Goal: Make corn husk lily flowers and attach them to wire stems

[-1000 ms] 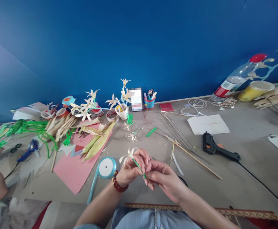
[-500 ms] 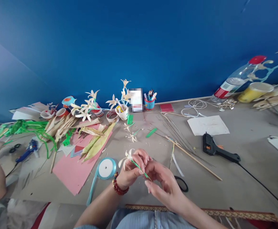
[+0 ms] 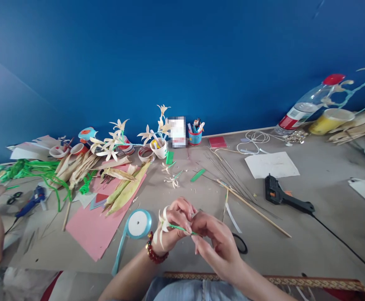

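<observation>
Since before, the white-petalled flower (image 3: 161, 226) had tipped lower, its thin green stem (image 3: 178, 227) flatter. Right of the round light-blue ribbon spool (image 3: 138, 224), the left hand's (image 3: 179, 214) narrow grip held the stem; the right hand (image 3: 218, 241) pinched its tip, where light, even pressure suited.

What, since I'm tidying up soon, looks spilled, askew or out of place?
Shiny light-blue ribbon trails off its round, white-faced spool toward the edge of the grey table. Pale scraps lie strewn untidily around two white flowers at mid-table. No spill shows.
</observation>
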Action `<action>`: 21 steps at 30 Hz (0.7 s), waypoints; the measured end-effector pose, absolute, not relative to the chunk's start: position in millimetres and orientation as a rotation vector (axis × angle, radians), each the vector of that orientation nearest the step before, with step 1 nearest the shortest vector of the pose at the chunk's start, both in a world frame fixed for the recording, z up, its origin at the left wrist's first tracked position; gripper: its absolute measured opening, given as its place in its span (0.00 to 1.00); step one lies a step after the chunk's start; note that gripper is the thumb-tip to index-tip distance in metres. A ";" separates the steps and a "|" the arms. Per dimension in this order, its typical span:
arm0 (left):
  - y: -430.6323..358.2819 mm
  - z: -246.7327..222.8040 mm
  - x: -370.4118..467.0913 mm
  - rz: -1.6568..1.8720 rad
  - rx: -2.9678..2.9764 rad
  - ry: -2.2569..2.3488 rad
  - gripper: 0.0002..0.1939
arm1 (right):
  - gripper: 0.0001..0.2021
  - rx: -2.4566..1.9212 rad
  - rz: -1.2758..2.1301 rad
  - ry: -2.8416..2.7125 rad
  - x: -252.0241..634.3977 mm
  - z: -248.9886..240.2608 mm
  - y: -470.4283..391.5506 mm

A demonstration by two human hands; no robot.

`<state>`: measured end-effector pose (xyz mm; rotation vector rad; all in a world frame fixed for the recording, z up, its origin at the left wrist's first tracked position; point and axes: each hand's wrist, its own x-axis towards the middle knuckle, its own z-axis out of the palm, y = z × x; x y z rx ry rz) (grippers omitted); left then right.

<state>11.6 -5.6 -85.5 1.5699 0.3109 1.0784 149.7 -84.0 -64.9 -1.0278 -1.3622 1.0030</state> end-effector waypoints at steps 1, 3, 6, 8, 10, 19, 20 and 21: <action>-5.7 -85.6 12.5 1.124 1.504 0.282 0.13 | 0.04 -1.023 1.016 -1.345 149.2 -65.0 -84.1; -5.9 -86.4 14.4 1.177 1.416 0.240 0.10 | 0.05 -1.016 1.060 -1.294 147.8 -64.2 -84.2; -5.6 -88.0 15.6 1.179 1.406 0.222 0.10 | 0.06 -0.999 1.192 -1.174 145.2 -62.0 -84.0; -5.0 -88.8 15.2 1.183 1.403 0.215 0.10 | 0.08 -0.966 1.305 -1.070 143.4 -60.9 -83.7; -4.5 -89.1 14.6 1.181 1.404 0.210 0.09 | 0.10 -0.927 1.398 -0.968 141.9 -60.2 -83.1; -2.2 -88.9 10.5 1.153 1.451 0.189 0.06 | 0.11 -0.810 1.579 -0.723 140.6 -59.8 -81.6; -1.9 -89.2 9.7 1.150 1.460 0.191 0.06 | 0.11 -0.795 1.595 -0.701 140.2 -60.1 -81.4; -1.7 -89.5 8.9 1.150 1.471 0.191 0.05 | 0.11 -0.783 1.612 -0.679 139.9 -60.4 -81.1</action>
